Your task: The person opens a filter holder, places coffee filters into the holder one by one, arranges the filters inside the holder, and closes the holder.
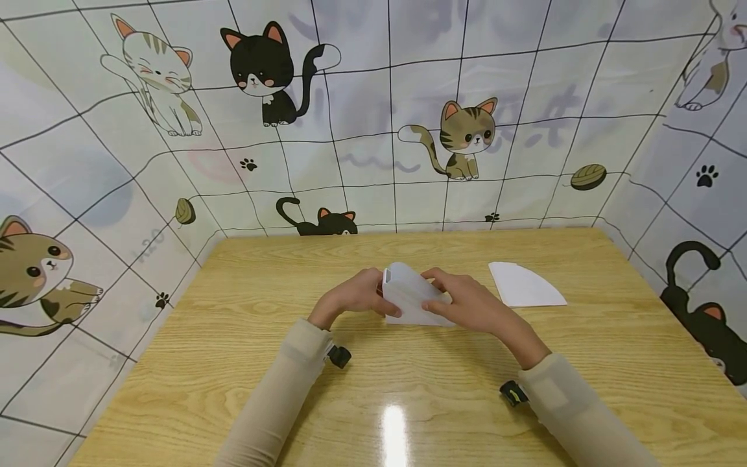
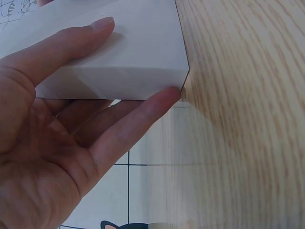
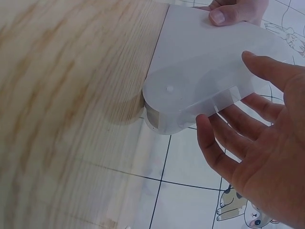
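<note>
A white, wedge-shaped plastic box (image 1: 411,295) with a rounded corner stands on edge on the wooden table, between both hands. My left hand (image 1: 364,295) grips its left end, the thumb flat on the broad face and the fingers along the narrow side, as the left wrist view shows. From the right, my right hand (image 1: 467,301) holds the sloping side, thumb on the face and fingertips at the edge strip. In the right wrist view the box's rounded corner (image 3: 167,90) looks translucent, with a small round stud on it.
A flat white quarter-circle piece (image 1: 525,285) lies on the wooden table (image 1: 292,259), right of the box. Cat-printed, grid-lined sheeting (image 1: 362,84) rises behind the table and along both sides.
</note>
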Tool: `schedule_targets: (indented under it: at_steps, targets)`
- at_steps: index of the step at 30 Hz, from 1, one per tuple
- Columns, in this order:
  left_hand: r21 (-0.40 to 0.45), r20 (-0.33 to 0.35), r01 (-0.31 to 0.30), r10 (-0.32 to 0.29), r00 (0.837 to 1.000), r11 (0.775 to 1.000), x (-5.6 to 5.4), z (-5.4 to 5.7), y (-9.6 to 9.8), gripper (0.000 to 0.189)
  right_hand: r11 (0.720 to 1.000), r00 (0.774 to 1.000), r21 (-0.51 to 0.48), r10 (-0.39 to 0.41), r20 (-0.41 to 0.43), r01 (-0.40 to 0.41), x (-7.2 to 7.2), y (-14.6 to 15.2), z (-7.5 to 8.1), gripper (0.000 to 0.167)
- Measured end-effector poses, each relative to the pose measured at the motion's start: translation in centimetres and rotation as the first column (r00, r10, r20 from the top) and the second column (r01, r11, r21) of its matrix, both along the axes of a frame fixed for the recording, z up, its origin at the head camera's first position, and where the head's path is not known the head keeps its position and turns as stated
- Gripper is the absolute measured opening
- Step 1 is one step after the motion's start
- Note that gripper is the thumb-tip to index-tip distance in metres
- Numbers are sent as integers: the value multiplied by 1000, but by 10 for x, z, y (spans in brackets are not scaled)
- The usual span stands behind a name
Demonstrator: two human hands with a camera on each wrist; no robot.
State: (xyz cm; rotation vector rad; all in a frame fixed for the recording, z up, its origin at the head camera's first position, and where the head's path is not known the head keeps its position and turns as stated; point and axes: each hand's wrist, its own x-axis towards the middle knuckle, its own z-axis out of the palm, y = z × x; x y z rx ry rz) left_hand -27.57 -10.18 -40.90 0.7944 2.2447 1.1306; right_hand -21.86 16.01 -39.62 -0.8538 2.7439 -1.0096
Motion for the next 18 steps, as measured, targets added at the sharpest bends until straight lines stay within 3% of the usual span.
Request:
schedule_targets:
  at_steps: [18]
  targets:
    - [5,-9,-4,4,1000,1000,-2,-4,0,36,1000,999,-24,3,36,-2,0,3,2,51]
